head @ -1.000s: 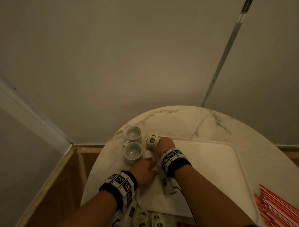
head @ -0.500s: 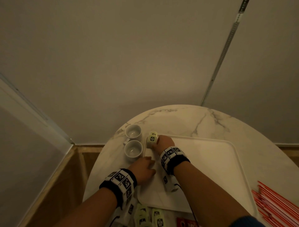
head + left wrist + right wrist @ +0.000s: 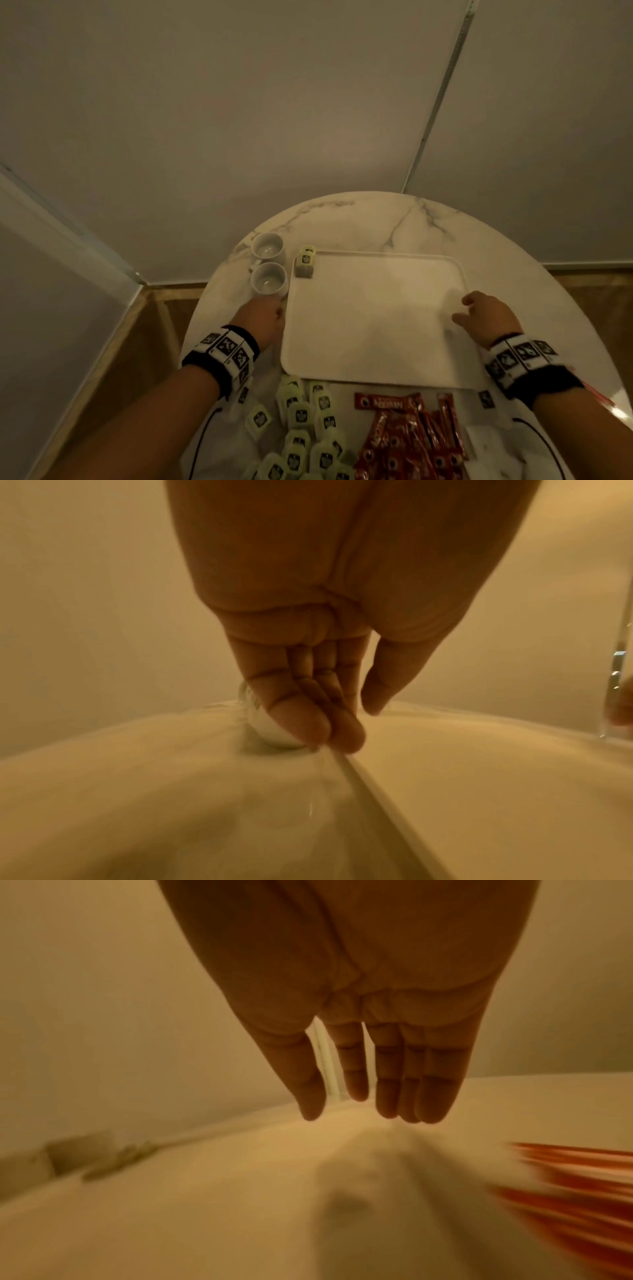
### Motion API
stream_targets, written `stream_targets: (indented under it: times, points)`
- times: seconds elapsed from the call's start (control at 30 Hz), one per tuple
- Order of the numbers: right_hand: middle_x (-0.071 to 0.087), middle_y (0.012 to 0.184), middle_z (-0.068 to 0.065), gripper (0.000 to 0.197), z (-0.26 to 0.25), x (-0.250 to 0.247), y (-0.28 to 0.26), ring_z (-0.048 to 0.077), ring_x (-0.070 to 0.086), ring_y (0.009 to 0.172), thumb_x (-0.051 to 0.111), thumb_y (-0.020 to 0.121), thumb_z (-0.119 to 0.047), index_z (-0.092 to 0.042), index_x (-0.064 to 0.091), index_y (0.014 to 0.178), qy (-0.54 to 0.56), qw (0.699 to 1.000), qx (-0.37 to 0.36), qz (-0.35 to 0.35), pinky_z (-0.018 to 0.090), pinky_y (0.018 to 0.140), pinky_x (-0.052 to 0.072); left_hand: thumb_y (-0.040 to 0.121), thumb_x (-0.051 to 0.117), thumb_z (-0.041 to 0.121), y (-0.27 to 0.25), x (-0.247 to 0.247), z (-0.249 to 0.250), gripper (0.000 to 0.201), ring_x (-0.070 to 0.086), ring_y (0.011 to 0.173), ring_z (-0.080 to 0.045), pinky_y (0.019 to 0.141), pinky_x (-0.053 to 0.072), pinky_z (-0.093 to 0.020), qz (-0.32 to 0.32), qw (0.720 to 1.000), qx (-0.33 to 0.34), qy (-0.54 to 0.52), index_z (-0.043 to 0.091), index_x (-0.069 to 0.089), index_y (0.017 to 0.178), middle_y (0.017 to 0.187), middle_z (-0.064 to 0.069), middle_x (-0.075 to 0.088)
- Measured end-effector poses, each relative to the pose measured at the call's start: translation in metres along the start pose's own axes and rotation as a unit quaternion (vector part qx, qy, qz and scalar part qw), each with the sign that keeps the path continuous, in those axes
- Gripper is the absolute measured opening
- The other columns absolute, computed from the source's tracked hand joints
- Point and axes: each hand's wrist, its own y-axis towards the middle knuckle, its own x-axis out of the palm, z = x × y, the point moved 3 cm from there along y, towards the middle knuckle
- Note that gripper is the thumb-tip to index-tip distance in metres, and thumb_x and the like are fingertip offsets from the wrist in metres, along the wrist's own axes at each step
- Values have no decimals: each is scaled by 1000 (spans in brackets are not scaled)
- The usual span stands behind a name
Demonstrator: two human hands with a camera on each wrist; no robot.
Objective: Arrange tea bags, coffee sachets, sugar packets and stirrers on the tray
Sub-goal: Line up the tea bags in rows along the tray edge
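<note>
Tray (image 3: 373, 318): white, rounded rectangle, flat on the marble table (image 3: 513, 246); long axis running left to right.
Tea bag on tray (image 3: 305, 265): lone one in the far-left corner, long axis pointing away toward the wall, tag end farthest.
Loose tea bags (image 3: 301, 421): heaped on the table just off the near edge, pointing all ways.
Coffee sachets (image 3: 407, 438): red sticks beside that heap, mostly lengthwise toward the tray.
Left hand (image 3: 263, 320): fingers straight and together, tips at the left rim by the nearer cup (image 3: 269, 282); holding nothing.
Right hand (image 3: 484, 318): over the right rim, fingers relaxed and loosely spread, empty.
</note>
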Motion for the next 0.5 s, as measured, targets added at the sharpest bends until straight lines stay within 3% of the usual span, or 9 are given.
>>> stream_targets:
  times: [0.1, 0.23, 0.37, 0.5]
  points:
    - [53, 127, 20, 53, 35, 7, -14, 36, 55, 113, 66, 84, -23, -9, 48, 131, -63, 997, 35, -24, 40, 95, 47, 89, 58, 33, -3, 7, 0, 24, 59, 77, -19, 70, 47, -27, -29, 998, -42, 46, 11, 66, 86, 84, -5, 65]
    - [58, 121, 16, 40, 48, 17, -27, 32, 58, 108, 65, 82, -19, -7, 52, 118, -102, 994, 27, -17, 35, 89, 49, 83, 66, 38, -5, 22, -1, 30, 63, 88, -23, 75, 50, -31, -93, 991, -71, 72, 10, 66, 91, 94, -8, 66]
    - [61, 116, 13, 29, 44, 16, -39, 26, 60, 105, 60, 86, -17, -6, 56, 112, -150, 988, 16, -18, 28, 83, 46, 81, 70, 29, -8, 27, -2, 27, 63, 93, -25, 82, 52, -32, -80, 991, -86, 61, 8, 67, 97, 103, -11, 67]
    - [61, 121, 8, 26, 39, 14, -44, 20, 60, 108, 53, 92, -21, -9, 58, 115, -182, 983, 17, -20, 26, 87, 45, 83, 68, 27, -10, 31, -3, 27, 62, 95, -26, 82, 51, -32, -64, 992, -91, 56, 6, 66, 100, 104, -12, 66]
